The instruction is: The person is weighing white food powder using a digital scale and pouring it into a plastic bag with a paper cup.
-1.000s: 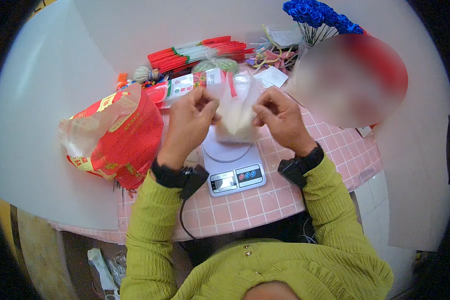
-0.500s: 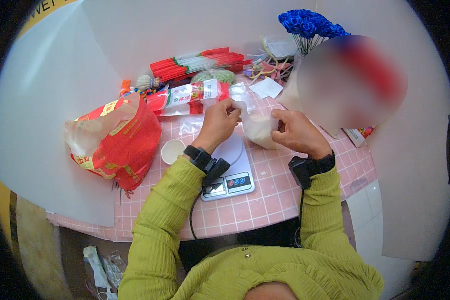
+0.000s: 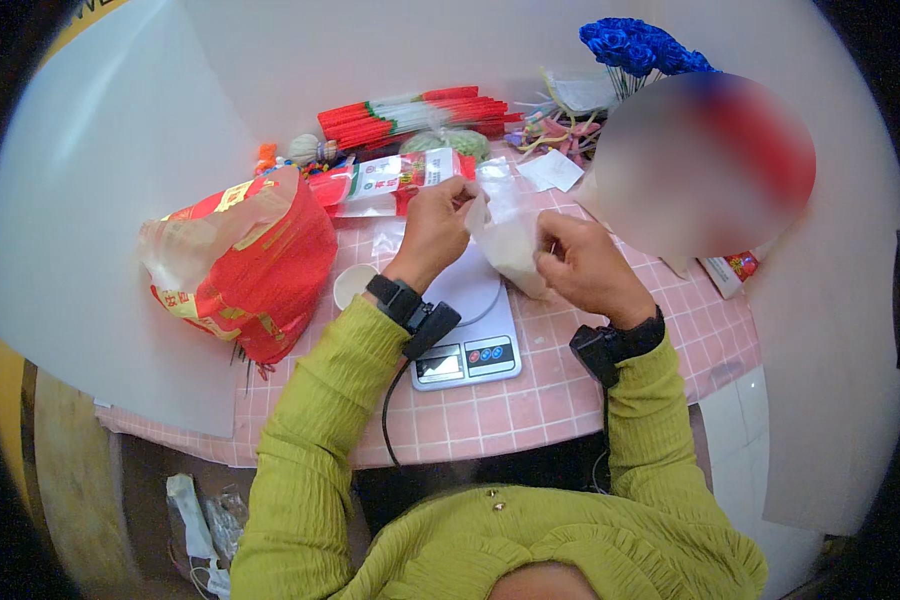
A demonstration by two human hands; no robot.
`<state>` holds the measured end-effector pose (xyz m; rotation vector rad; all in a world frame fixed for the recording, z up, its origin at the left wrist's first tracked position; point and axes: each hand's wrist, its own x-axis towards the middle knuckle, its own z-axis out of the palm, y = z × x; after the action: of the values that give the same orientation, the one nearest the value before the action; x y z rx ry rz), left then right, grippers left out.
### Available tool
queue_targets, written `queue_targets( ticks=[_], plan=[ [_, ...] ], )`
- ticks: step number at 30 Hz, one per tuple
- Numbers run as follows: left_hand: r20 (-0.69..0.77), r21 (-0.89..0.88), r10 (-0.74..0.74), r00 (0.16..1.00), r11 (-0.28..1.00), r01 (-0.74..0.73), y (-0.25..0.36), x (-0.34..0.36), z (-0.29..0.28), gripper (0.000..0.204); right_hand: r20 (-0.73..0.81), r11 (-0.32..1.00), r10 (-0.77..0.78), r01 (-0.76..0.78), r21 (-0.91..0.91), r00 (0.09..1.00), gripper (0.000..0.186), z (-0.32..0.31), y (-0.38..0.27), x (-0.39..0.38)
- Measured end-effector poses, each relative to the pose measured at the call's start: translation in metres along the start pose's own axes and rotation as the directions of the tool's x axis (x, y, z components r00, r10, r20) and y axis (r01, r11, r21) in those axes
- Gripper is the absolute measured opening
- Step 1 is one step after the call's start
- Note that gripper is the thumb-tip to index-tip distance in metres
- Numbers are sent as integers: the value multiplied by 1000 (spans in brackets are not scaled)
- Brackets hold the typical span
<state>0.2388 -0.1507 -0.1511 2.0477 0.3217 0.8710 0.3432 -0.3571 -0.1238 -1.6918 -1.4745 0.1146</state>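
Note:
Between my hands hangs a small translucent plastic bag with white contents in its lower part. My left hand pinches the bag's left upper edge. The other upper edge is gripped by my right hand, its fingers closed. Just left of the bag is a white digital kitchen scale with a round plate, partly behind my left wrist. A small white cup stands beside my left wrist; what it holds, if anything, I cannot make out.
A big red bag stands at the left. Behind my hands lie a red-and-white package, red-and-white sticks and a bag of green bits. Blue artificial roses rise at the back right, near white paper. White panels flank the table.
The bag's mouth has narrowed as my hands come slightly closer together. The whole view has shifted a little, moving the table things rightward and up.

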Motion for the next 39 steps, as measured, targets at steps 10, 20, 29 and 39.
queue_targets(
  ticks=[10, 20, 29, 39],
  plan=[
    [12, 119, 8, 1000, 993, -10, 4, 0, -15, 13, -47, 1000, -9, 10, 10, 999, 12, 14, -4, 1],
    [-87, 286, 72, 994, 957, -44, 8, -8, -34, 22, 41, 998, 66, -66, 1, 997, 37, 22, -5, 4],
    [-310, 63, 109, 945, 994, -94, 65, -101, -105, 24, -69, 997, 75, -74, 22, 995, 44, 20, 3, 7],
    [-134, 508, -57, 989, 853, 119, 42, -163, -139, 47, -187, 991, 35, -9, 135, 982, 40, 29, 18, 7]
  ],
)
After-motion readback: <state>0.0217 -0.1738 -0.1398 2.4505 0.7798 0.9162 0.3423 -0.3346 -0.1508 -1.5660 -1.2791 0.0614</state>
